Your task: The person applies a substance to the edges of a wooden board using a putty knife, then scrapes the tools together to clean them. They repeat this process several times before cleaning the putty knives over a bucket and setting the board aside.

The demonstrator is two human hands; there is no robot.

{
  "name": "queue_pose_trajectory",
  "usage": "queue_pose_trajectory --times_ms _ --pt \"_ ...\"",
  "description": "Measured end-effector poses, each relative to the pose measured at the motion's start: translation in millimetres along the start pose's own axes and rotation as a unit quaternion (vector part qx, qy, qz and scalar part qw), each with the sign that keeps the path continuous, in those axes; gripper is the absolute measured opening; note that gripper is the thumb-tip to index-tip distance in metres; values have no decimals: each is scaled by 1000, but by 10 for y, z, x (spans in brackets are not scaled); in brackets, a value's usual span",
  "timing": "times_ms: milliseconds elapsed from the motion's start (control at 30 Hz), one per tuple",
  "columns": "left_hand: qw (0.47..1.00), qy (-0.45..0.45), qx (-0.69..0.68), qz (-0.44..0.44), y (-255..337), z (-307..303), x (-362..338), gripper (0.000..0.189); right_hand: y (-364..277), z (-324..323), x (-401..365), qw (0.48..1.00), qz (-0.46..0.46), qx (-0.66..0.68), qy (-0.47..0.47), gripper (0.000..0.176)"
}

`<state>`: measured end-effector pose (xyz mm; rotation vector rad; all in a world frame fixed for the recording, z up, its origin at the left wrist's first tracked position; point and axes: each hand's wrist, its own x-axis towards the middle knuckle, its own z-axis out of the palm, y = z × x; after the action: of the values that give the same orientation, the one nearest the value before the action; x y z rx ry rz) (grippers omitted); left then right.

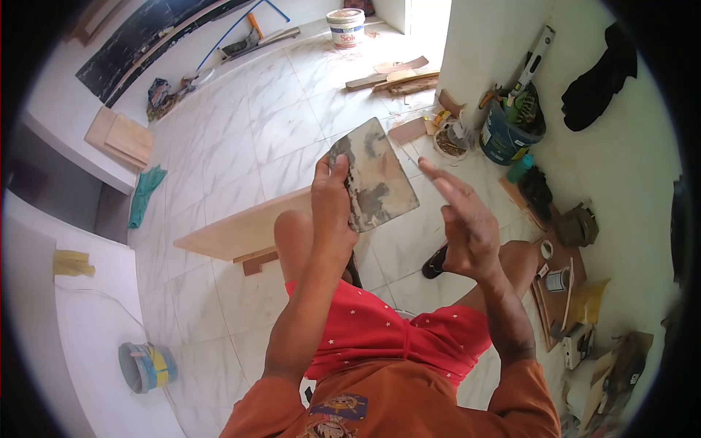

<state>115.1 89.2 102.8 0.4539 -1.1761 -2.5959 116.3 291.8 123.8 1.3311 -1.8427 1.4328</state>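
My left hand (334, 193) grips the left edge of a flat rectangular slab (380, 179), whose face is mottled beige and grey. The slab is held up in front of me, tilted, above the tiled floor. Just right of it, my right hand (467, 219) is raised with its fingers stretched out, apart from the slab and holding nothing. Behind my left forearm a pale wooden board (234, 228) lies near my knee, with a smaller brown wood piece (255, 263) by its lower edge.
Wood scraps (401, 79) and a white bucket (345, 29) stand farther ahead. On the right are a dark tool bucket (504, 135), a small tub of debris (450, 142) and a brown board (548, 292) with items. A blue bucket (148, 367) is at the lower left.
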Motion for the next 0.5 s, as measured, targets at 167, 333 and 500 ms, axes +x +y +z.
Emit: queue_pose_trajectory --times_ms 167,333,500 --pt "999 -40 -11 15 -7 21 16 26 155 70 -96 990 -78 -54 -100 71" --pt "998 -38 42 25 22 4 -102 27 507 -100 -258 971 -30 -143 -191 75" --pt "975 -44 141 168 268 117 -192 33 649 -113 -690 915 357 -138 -128 58"
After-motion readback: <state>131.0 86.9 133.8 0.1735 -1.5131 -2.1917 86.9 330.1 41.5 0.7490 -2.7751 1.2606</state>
